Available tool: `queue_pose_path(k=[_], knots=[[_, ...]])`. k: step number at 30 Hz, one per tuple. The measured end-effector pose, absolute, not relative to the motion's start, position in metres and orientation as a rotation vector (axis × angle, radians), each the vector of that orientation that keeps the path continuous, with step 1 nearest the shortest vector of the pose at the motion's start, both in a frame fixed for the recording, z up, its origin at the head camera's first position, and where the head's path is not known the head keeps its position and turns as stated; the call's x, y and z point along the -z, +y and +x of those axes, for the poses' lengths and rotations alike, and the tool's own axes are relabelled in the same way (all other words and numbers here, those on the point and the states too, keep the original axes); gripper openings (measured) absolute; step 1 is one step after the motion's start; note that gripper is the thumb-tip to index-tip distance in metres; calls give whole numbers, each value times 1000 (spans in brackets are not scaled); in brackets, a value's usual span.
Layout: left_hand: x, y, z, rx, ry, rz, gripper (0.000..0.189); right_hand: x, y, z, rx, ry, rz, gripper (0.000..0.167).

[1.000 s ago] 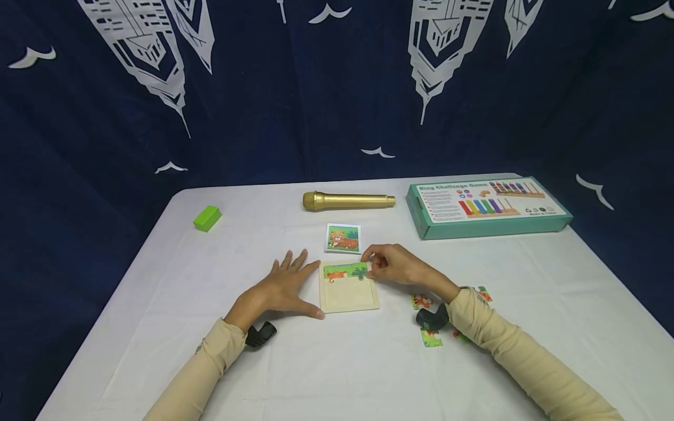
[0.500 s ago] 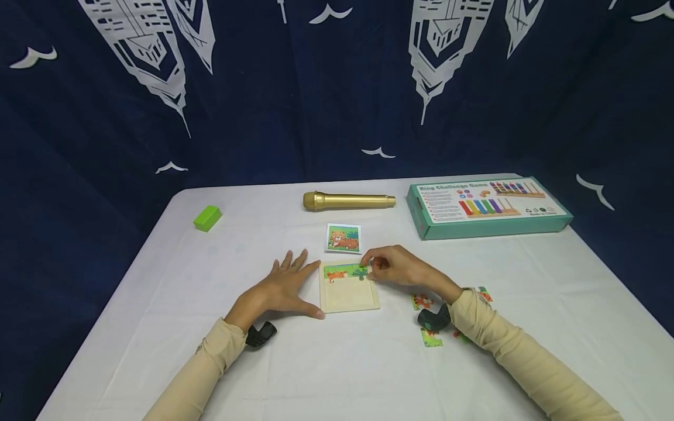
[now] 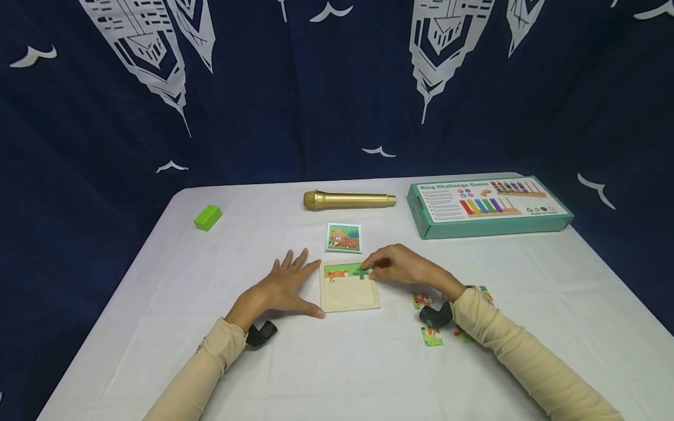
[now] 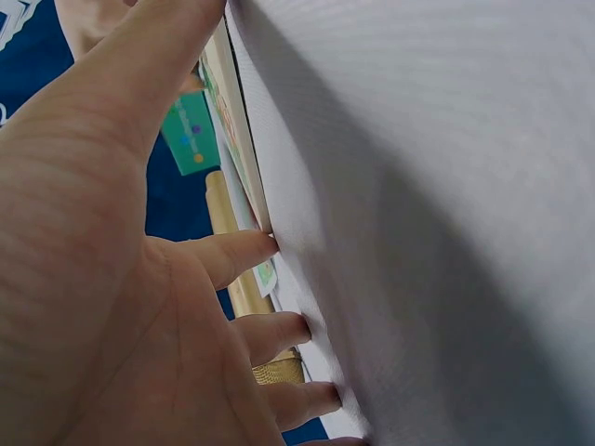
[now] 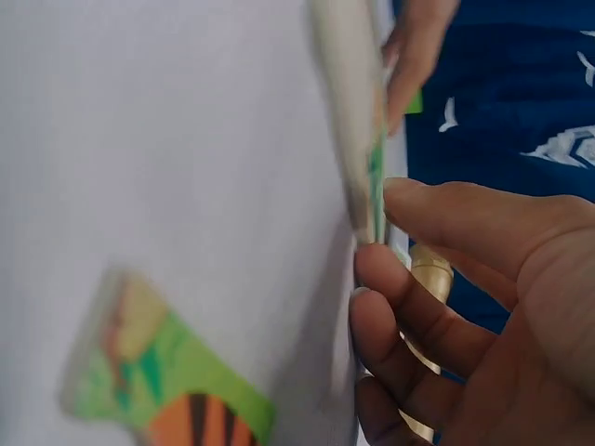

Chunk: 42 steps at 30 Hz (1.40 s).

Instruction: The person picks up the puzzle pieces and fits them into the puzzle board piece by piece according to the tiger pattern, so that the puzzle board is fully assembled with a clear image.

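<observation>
A light wooden puzzle board [image 3: 350, 297] lies mid-table, with picture pieces along its far edge showing an orange animal part [image 3: 337, 273] and a palm tree. My left hand [image 3: 279, 289] is spread flat beside the board, index fingertip and thumb at its left edge. At the far right corner my right hand [image 3: 395, 263] pinches the palm-tree puzzle piece [image 3: 360, 273]. In the right wrist view, the thumb [image 5: 428, 200] lies over the piece's face and the other fingers curl at the board's edge. Loose puzzle pieces [image 3: 432, 337] lie near the right wrist, some partly hidden by the sleeve.
A picture card [image 3: 344, 238] with a tiger lies just beyond the board. Further back are a gold microphone [image 3: 350, 201] and a teal Ring Challenge Game box [image 3: 489, 207]. A green block [image 3: 207, 217] stands at the far left.
The right fingertips have shifted slightly at the board's corner, with the index finger now farther over the palm-tree piece. The left hand has stayed still.
</observation>
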<state>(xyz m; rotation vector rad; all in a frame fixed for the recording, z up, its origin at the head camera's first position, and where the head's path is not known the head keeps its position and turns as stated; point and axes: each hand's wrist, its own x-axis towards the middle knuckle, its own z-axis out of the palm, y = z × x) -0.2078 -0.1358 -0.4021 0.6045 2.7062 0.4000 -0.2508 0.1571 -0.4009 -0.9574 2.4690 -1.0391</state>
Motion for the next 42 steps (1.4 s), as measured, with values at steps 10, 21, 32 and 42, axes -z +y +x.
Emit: queue_pose_path(k=[10,21,32,42], knots=[[402,-136,-208,-385,2704,615,115,392,189,-240,1080,2578,-901,33],[402,-136,-209,-369,2698,613,116,394,243,-207,981,2710,-809,33],[401,-138,-208,-384,2702,615,116,404,250,-190,980,2700,-711,29],[402,-137,-208,-392,2699,610,115,408,248,-186,895,2742,-710,24]])
